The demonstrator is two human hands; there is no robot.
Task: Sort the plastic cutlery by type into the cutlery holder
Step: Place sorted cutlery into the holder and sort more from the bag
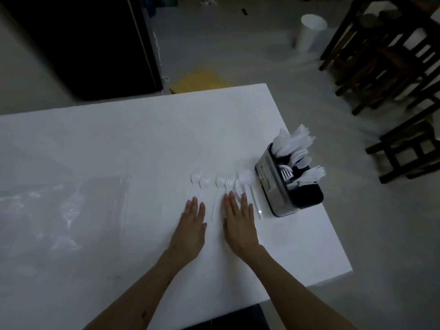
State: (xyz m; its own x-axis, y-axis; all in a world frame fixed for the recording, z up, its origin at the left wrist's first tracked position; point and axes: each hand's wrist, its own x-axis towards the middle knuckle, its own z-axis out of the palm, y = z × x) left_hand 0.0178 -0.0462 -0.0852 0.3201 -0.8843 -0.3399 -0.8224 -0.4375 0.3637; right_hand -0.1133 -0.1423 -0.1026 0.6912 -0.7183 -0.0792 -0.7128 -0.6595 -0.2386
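Several white plastic forks [220, 181] lie side by side on the white table [119, 144], tines pointing away from me. My left hand [191, 231] lies flat with straight fingers over the handles of the two left forks. My right hand [238, 225] lies flat on the handles of the right forks, beside a spoon-like piece [247, 179]. The cutlery holder [269, 186], metal-sided with black compartments, stands to the right near the table's edge. It holds white knives [295, 141], spoons [301, 158] and forks [307, 176] in separate sections.
A clear plastic bag [64, 210] lies on the table's left side. The table's right edge runs just past the holder. On the floor beyond are a white bin [309, 32], dark wooden stools [385, 63] at right and a black cabinet [78, 44] at far left.
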